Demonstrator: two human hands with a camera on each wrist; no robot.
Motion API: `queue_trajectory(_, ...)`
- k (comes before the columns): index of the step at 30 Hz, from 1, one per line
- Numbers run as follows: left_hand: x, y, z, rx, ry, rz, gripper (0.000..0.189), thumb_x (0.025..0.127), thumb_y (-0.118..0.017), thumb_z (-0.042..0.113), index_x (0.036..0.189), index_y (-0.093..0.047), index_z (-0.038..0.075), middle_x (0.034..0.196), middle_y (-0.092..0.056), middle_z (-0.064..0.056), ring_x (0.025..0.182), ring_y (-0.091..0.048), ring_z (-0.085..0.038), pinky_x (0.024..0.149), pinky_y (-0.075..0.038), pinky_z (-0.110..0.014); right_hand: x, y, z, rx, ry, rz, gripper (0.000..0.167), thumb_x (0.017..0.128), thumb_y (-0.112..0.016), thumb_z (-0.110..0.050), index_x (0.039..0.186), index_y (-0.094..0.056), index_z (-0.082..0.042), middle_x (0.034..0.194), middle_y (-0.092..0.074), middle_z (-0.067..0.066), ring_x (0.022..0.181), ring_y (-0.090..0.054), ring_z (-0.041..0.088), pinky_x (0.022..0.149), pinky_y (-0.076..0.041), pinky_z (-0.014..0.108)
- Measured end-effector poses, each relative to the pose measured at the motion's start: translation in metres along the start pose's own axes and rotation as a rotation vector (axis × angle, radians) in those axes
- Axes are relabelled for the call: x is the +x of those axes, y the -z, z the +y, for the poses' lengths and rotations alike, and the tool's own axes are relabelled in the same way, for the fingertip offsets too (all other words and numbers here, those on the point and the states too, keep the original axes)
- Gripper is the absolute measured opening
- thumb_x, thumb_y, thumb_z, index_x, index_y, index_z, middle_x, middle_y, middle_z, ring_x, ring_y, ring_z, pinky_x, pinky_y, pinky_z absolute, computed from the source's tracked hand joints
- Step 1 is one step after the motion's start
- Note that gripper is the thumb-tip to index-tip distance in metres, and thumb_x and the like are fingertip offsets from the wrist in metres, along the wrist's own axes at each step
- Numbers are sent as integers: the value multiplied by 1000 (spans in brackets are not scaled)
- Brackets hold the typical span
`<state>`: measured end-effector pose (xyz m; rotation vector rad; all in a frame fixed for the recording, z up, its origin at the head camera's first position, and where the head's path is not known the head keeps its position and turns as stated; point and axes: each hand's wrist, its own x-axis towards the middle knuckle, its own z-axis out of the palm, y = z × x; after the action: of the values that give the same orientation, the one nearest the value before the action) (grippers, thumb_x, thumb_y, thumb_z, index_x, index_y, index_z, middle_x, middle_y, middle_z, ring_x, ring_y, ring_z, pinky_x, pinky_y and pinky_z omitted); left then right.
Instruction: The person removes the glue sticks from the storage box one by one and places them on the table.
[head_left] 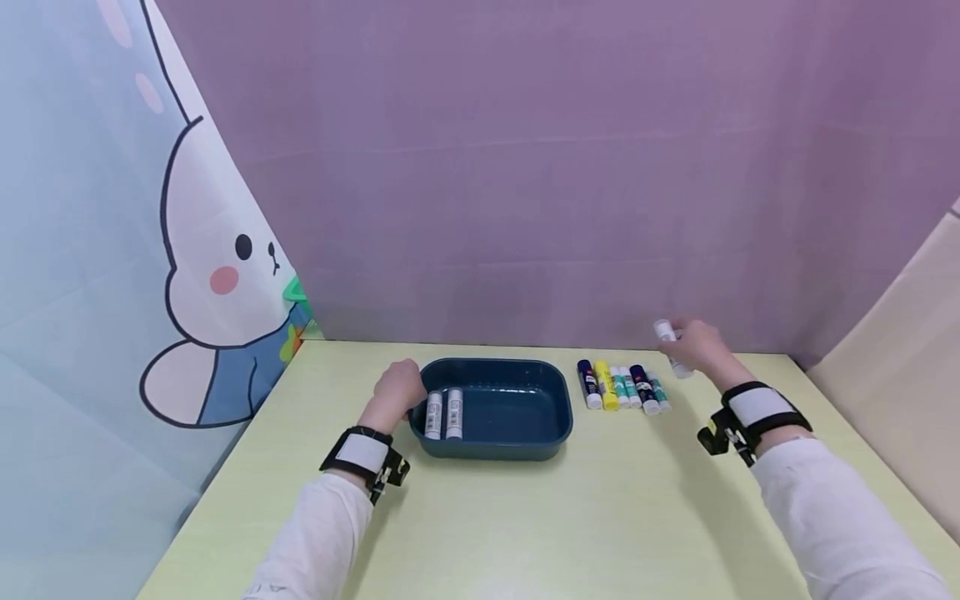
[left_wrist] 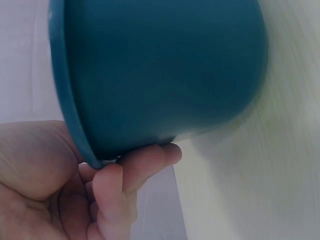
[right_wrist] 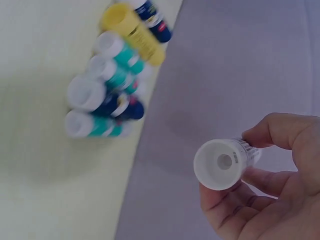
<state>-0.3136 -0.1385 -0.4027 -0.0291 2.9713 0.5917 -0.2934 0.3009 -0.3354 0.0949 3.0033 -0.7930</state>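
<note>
My left hand [head_left: 400,387] grips the left end of a dark teal tray [head_left: 491,451], thumb over the rim and fingers against the outer wall [left_wrist: 165,65]. Inside it, two white glue sticks [head_left: 454,413] stand side by side at the left end. On the right, my right hand [head_left: 699,344] pinches another white glue stick [right_wrist: 220,165] between thumb and fingers, raised above the table's back edge. Its round hollow end faces the right wrist camera. Just left of this hand, a row of several glue sticks lies on the table, among them a yellow one [head_left: 606,385].
Dark blue [head_left: 588,383] and white-and-teal glue sticks [head_left: 657,392] make up the rest of the row, right of the tray. A purple cloth [head_left: 525,208] hangs behind the pale table [head_left: 487,533]. Bunny-printed cloth [head_left: 217,225] covers the left side.
</note>
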Motion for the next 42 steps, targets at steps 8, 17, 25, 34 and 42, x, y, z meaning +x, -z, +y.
queue_trajectory(8,1,-1,1,2,7,2,19,87,-55,3,103,-60,-7,102,-64,-26,41,-59,-19,35,-49,-26,5,-6,46,20,19,69,59,88,-56,-18,129,-38,20,109,-53,39,85,-62,41,63,-57,37)
queue_trajectory(17,2,-2,1,-4,9,10,17,87,-55,2,100,-61,-6,99,-64,-25,41,-59,-19,35,-48,-27,10,-23,80,16,-25,73,52,85,-60,-19,115,-50,22,95,-61,33,77,-63,34,61,-54,34)
queue_trajectory(25,-1,-2,1,-5,1,19,16,87,-56,2,99,-62,-7,95,-65,-24,42,-59,-20,36,-49,-27,9,-42,89,-12,-25,70,47,87,-58,-18,109,-54,22,90,-64,31,76,-63,33,63,-54,37)
queue_trajectory(34,-3,0,3,-21,8,11,17,86,-56,2,100,-61,-7,98,-64,-24,42,-59,-20,35,-48,-26,13,-62,88,4,-48,77,45,87,-60,-17,113,-55,20,107,-59,37,94,-59,46,80,-51,50)
queue_trajectory(42,-2,-1,2,-13,5,12,18,86,-56,2,100,-61,-8,101,-64,-26,40,-59,-19,35,-48,-26,18,-72,89,9,-66,61,46,88,-58,-19,114,-55,19,109,-58,36,97,-57,47,81,-51,50)
